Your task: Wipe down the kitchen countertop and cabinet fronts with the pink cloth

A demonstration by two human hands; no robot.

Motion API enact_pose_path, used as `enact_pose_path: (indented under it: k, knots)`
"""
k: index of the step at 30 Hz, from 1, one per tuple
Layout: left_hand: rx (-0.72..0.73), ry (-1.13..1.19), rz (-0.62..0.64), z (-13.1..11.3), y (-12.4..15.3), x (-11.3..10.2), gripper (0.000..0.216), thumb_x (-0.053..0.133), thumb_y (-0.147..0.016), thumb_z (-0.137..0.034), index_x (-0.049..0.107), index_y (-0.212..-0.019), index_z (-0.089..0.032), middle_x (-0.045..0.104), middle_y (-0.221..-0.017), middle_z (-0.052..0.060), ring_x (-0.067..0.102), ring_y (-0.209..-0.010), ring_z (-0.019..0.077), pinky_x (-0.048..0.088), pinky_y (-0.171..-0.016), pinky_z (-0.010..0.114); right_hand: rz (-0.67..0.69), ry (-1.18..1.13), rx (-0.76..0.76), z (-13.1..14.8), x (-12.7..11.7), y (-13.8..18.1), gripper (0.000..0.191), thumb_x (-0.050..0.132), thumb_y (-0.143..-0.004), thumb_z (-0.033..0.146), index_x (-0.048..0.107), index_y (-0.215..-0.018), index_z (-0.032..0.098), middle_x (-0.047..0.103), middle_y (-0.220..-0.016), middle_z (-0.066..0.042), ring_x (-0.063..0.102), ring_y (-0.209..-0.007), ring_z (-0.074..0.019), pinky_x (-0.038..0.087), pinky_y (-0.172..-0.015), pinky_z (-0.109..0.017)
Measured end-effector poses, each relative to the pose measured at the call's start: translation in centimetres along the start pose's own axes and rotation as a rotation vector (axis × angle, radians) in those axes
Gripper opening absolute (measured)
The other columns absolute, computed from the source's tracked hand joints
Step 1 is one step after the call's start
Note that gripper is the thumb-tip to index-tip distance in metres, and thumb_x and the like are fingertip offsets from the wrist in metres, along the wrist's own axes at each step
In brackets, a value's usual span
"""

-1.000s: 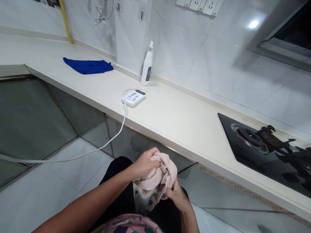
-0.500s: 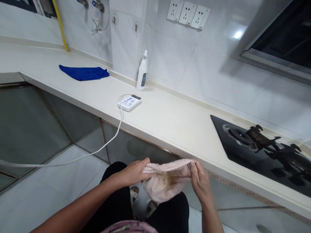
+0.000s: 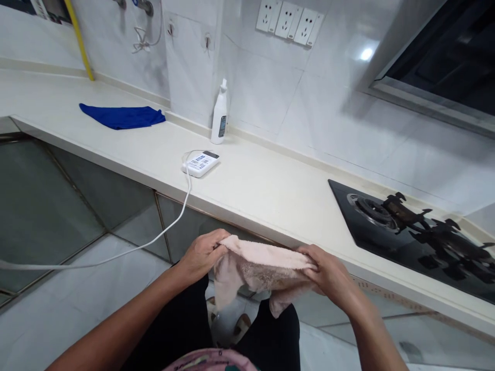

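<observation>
A pale pink cloth (image 3: 258, 268) is stretched between both my hands, just in front of the counter edge (image 3: 247, 226). My left hand (image 3: 201, 253) pinches its left end, fingers closed over the fabric. At the right end my right hand (image 3: 328, 272) grips the cloth the same way. Loose folds of the cloth hang down below my hands, above my dark trousers.
On the cream counter stand a white spray bottle (image 3: 219, 113), a white boxed device (image 3: 201, 163) with a cable (image 3: 154, 239) trailing to the floor, and a blue cloth (image 3: 121, 116) at the left. A black gas hob (image 3: 417, 234) lies at the right. Wall sockets (image 3: 290, 21) sit above.
The cloth was bunched between my hands, then pulled apart sideways. It is now held stretched out and a little higher, nearer the counter edge.
</observation>
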State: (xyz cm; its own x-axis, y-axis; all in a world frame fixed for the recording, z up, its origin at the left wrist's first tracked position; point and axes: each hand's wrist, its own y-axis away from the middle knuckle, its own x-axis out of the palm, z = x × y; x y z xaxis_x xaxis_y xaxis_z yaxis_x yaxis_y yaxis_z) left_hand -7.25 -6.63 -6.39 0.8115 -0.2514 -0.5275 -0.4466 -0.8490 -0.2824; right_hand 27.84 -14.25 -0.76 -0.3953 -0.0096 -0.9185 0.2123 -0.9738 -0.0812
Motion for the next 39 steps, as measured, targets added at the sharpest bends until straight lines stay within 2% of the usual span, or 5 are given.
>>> enact_pose_path:
  k: [10, 21, 27, 32, 39]
  knots:
    - [0.141, -0.183, 0.002, -1.6, -1.4, -4.7, 0.035, 0.048, -0.099, -0.033, 0.075, -0.121, -0.025, 0.077, -0.121, 0.004, 0.071, -0.113, 0.0214, 0.053, -0.097, 0.029, 0.047, -0.109, 0.061, -3.1, -4.0, 4.6, 0.036, 0.043, -0.101, 0.038, 0.073, -0.116, 0.025, 0.068, -0.076, -0.002, 0.06, -0.063, -0.0174, 0.049, -0.062, -0.027]
    - [0.022, -0.449, -0.194, -12.4, -18.8, -9.9, 0.026, 0.06, -0.09, -0.03, 0.082, -0.105, -0.026, 0.076, -0.103, 0.006, 0.069, -0.106, 0.029, 0.048, -0.083, 0.031, -0.483, -0.572, 0.266, -2.4, -16.3, -6.9, 0.05, 0.063, -0.076, 0.033, 0.071, -0.124, 0.02, 0.075, -0.088, -0.006, 0.068, -0.056, -0.0163, 0.043, -0.04, -0.021]
    - [-0.045, -0.238, -0.137, -12.7, -25.1, -8.7, 0.024, 0.062, -0.101, -0.036, 0.074, -0.109, -0.016, 0.074, -0.084, 0.002, 0.07, -0.072, 0.0161, 0.056, -0.069, 0.029, -0.635, -0.503, 0.208, -4.3, -16.7, -13.9, 0.042, 0.054, -0.078, 0.026, 0.074, -0.114, 0.019, 0.077, -0.091, -0.008, 0.075, -0.084, -0.0243, 0.063, -0.076, -0.037]
    - [-0.029, -0.166, -0.164, -11.0, -26.5, -7.8, 0.032, 0.063, -0.103, -0.04, 0.066, -0.123, -0.015, 0.072, -0.106, 0.006, 0.07, -0.087, 0.017, 0.061, -0.079, 0.035, -0.709, -0.342, 0.157, -6.0, -15.6, -14.5, 0.042, 0.051, -0.082, 0.023, 0.079, -0.112, 0.021, 0.074, -0.118, -0.009, 0.059, -0.127, -0.0276, 0.044, -0.117, -0.048]
    - [0.041, -0.234, 0.006, -6.5, -18.2, -9.1, 0.021, 0.067, -0.074, -0.028, 0.075, -0.092, -0.022, 0.075, -0.093, 0.002, 0.069, -0.086, 0.0201, 0.052, -0.076, 0.027, -0.005, -0.083, 0.091, -9.4, -10.6, -4.4, 0.043, 0.059, -0.095, 0.055, 0.079, -0.12, 0.026, 0.056, -0.149, -0.012, 0.059, -0.131, -0.0303, 0.045, -0.114, -0.047]
